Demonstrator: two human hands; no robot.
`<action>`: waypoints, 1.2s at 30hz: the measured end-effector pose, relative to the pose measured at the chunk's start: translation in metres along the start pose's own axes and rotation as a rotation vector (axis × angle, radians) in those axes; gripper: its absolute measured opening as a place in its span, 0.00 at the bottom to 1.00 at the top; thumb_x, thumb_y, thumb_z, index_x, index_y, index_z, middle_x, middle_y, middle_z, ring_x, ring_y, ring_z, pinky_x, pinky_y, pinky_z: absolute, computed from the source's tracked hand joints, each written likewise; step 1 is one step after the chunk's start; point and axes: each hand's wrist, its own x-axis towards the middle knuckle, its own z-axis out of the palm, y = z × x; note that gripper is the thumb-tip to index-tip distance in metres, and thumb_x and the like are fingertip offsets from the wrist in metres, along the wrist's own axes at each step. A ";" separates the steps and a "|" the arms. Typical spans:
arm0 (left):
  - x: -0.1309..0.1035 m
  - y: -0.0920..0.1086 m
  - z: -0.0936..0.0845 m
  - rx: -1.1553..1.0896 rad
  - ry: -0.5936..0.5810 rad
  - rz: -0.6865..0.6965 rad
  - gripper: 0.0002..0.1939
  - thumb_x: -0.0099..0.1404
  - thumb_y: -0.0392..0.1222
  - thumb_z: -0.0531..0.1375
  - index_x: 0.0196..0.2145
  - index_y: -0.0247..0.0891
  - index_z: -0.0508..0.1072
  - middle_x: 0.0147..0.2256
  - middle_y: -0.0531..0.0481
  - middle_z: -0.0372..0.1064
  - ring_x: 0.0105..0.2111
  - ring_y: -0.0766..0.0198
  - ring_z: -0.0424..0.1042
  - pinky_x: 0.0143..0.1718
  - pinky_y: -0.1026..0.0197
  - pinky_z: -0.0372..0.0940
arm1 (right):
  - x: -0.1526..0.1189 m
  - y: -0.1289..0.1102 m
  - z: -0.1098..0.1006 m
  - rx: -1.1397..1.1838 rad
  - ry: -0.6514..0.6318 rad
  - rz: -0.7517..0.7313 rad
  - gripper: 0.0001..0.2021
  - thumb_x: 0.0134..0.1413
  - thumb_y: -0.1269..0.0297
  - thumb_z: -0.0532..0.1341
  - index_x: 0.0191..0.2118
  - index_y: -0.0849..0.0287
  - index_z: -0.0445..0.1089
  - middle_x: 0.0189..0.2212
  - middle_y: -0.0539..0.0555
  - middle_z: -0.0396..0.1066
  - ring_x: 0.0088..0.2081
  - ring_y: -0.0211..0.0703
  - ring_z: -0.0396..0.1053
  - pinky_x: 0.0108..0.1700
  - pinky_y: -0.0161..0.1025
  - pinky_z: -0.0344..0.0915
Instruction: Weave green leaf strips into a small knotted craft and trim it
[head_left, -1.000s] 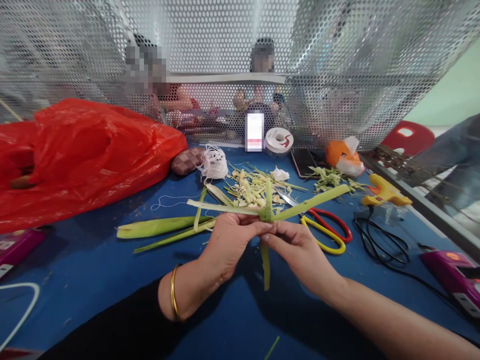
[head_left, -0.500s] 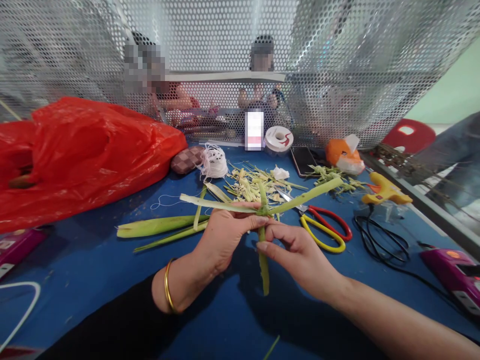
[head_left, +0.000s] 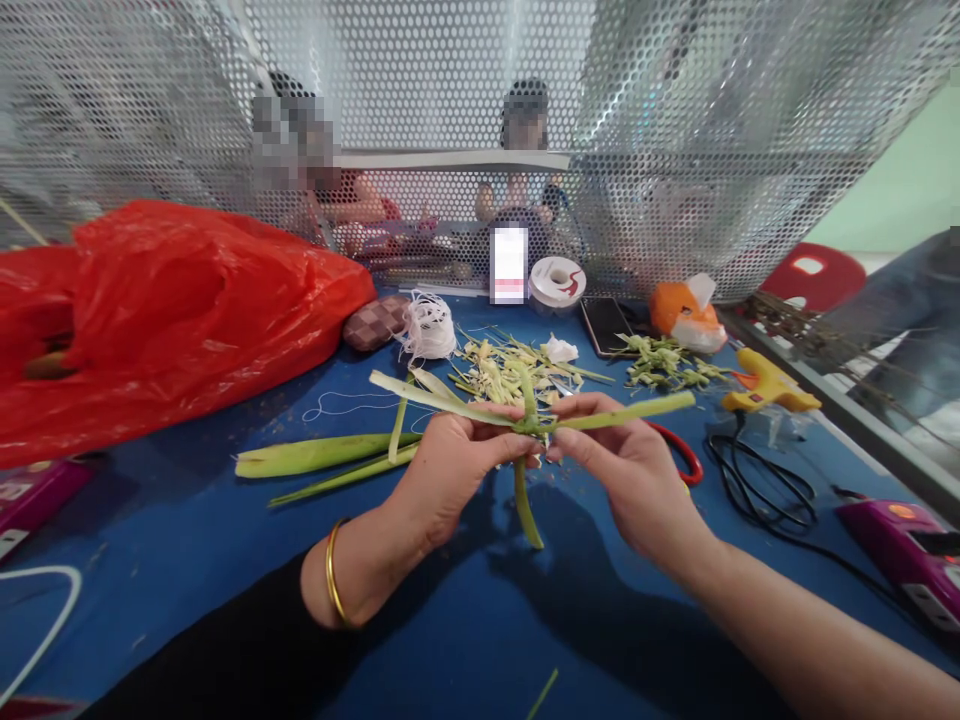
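Green leaf strips (head_left: 531, 420) are woven into a small knot with ends sticking out left, right, up and down. My left hand (head_left: 457, 460), a gold bangle at its wrist, pinches the knot and the left strip between thumb and fingers. Close on the other side, my right hand (head_left: 615, 460) is closed on the base of the right-hand strip. Behind my right hand lie scissors (head_left: 679, 455), mostly covered, with a red handle loop showing. Uncut leaves (head_left: 322, 455) rest on the blue table to the left of my left hand.
Leaf scraps (head_left: 502, 365), white string (head_left: 429, 325), a ribbon spool (head_left: 557, 283) and a phone (head_left: 606, 327) lie farther back. A red plastic bag (head_left: 217, 300) fills the left. At right are a yellow glue gun (head_left: 772, 380) and its cord. Two people sit behind a perforated metal screen (head_left: 420, 90).
My right hand has let go of the downward strip and moved up and right onto the right-hand strip, covering most of the scissors. My left hand keeps its grip.
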 end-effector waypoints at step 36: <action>-0.001 -0.004 -0.006 0.108 -0.230 -0.214 0.11 0.52 0.41 0.70 0.30 0.33 0.75 0.21 0.55 0.69 0.20 0.70 0.70 0.26 0.67 0.66 | 0.027 0.004 -0.029 0.123 -0.293 0.258 0.13 0.47 0.55 0.69 0.28 0.61 0.77 0.24 0.51 0.73 0.26 0.34 0.67 0.32 0.34 0.65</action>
